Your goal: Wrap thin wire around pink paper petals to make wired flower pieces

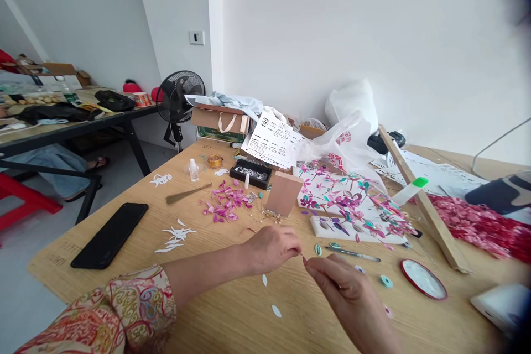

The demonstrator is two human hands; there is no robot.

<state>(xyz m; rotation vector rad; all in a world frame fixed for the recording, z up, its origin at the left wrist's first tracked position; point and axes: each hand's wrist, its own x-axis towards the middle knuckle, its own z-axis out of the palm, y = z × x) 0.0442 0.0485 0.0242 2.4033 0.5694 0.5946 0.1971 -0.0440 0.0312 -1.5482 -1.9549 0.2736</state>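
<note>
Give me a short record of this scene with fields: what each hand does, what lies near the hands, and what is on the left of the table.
left hand: pinches a small pink piece
right hand: fingertips meet the same piece
near hands: tweezers, red lid, white petals
behind: pink petals, flower board
left of table: phone
surface: wooden table

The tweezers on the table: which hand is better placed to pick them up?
Probably the right hand: the tweezers lie just beyond its fingers. The left hand is farther away and pinches a tiny pink piece.
</note>
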